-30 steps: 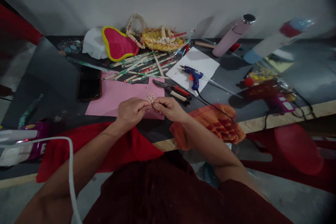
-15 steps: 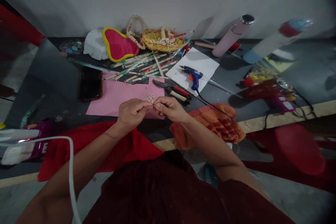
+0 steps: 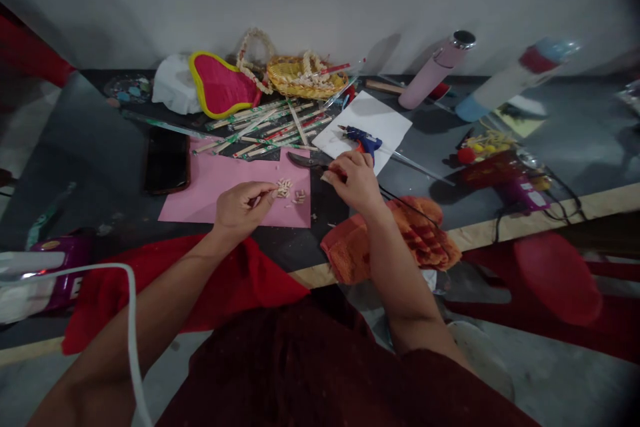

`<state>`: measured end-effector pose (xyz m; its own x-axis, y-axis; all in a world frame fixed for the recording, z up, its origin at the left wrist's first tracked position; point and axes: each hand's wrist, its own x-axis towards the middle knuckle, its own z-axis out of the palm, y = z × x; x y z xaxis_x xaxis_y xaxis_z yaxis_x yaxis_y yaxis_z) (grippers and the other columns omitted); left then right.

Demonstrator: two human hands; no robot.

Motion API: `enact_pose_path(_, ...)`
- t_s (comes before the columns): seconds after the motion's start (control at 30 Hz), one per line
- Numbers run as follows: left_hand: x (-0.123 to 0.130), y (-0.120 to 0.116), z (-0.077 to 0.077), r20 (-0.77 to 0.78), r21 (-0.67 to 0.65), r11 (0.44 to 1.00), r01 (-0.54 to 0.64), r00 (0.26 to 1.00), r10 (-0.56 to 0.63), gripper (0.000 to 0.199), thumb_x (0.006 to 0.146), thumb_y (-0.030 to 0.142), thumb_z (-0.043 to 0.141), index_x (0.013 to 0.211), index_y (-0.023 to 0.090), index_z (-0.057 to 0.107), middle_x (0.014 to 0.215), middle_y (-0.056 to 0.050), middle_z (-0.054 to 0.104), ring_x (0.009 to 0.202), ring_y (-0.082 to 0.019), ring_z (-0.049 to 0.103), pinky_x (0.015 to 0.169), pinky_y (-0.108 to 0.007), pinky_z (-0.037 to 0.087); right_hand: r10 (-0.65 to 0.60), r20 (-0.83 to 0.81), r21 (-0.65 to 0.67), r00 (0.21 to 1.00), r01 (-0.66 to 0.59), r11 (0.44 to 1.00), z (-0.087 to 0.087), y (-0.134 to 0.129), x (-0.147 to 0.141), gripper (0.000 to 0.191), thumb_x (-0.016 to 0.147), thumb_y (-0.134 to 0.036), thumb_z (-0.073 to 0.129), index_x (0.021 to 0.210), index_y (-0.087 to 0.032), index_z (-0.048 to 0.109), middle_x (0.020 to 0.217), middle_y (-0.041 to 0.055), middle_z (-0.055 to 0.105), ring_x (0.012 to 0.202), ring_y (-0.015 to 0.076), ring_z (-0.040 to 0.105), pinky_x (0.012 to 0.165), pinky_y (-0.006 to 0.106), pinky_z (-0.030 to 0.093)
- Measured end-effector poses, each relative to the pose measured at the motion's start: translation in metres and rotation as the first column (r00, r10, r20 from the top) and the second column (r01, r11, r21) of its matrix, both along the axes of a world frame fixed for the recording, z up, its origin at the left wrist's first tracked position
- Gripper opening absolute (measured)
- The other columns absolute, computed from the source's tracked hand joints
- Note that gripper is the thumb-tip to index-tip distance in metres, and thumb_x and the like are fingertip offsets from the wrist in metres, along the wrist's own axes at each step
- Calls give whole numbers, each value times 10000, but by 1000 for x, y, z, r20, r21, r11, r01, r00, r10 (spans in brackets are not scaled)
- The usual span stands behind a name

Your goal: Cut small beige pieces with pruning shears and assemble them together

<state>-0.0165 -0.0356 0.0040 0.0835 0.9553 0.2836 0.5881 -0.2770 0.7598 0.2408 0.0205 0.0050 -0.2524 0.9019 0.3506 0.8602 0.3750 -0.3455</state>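
My left hand (image 3: 243, 209) is pinched at the lower edge of a pink sheet (image 3: 225, 180), its fingertips beside a small pile of short pale pieces (image 3: 284, 187); what they hold is too small to make out. A second little group of pieces (image 3: 299, 197) lies just right of the pile. My right hand (image 3: 354, 180) is closed over the handles of the pruning shears (image 3: 303, 160), whose dark blades point left above the sheet's right corner. Behind that hand, a blue glue gun (image 3: 363, 138) rests on a white sheet (image 3: 395, 123).
Wrapped chopsticks (image 3: 273, 127), a yellow basket (image 3: 305, 83) and a pink heart-like shape (image 3: 220, 85) lie at the back. A phone (image 3: 167, 160) is left, an orange towel (image 3: 415, 233) front right. A pink flask (image 3: 433, 73) stands back right. A cable crosses near my right wrist.
My hands have moved apart. The right one has gone up and right onto the shears; the left has shifted slightly left. The second group of pieces now shows on the pink sheet.
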Motion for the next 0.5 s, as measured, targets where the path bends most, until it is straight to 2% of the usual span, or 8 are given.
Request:
enact_pose_path(0.13, 1, 1, -1, 78, -76, 997, -29, 996, 35, 244, 787, 370, 609, 913, 196, 725, 831, -25, 727, 698, -129, 626, 636, -214, 467, -33, 197, -102, 980, 54, 993, -2, -4, 1, 305, 781, -483, 638, 902, -205, 662, 1143, 107, 557, 1097, 305, 427, 893, 460, 397)
enact_pose_path(0.3, 4, 2, 5, 197, -140, 990, -27, 979, 54, 215, 769, 341, 615, 871, 178, 712, 772, -9, 711, 668, -114, 604, 604, -192, 463, -35, 218, -112, 975, 60, 992, -1, -5, -3, 252, 845, -426, 565, 880, -192, 652, 1130, 114, 582, 1095, 303, 435, 894, 470, 407)
enact_pose_path(0.4, 6, 3, 10, 252, -167, 985, -36, 965, 78, 212, 759, 334, 617, 849, 162, 702, 752, -11, 706, 650, -110, 599, 593, -189, 467, -48, 61, -66, 997, 52, 996, -2, -1, -3, 267, 893, -402, 485, 828, -180, 619, 1124, 123, 596, 1086, 270, 475, 928, 442, 402)
enact_pose_path(0.5, 7, 3, 12, 278, -188, 982, -33, 957, 85, 226, 767, 349, 610, 848, 157, 696, 723, -9, 693, 618, -102, 582, 576, -187, 461, -53, -268, -65, 962, 37, 997, -2, 2, -2, 303, 910, -452, 434, 875, -179, 561, 1097, 125, 600, 987, 216, 551, 834, 372, 460)
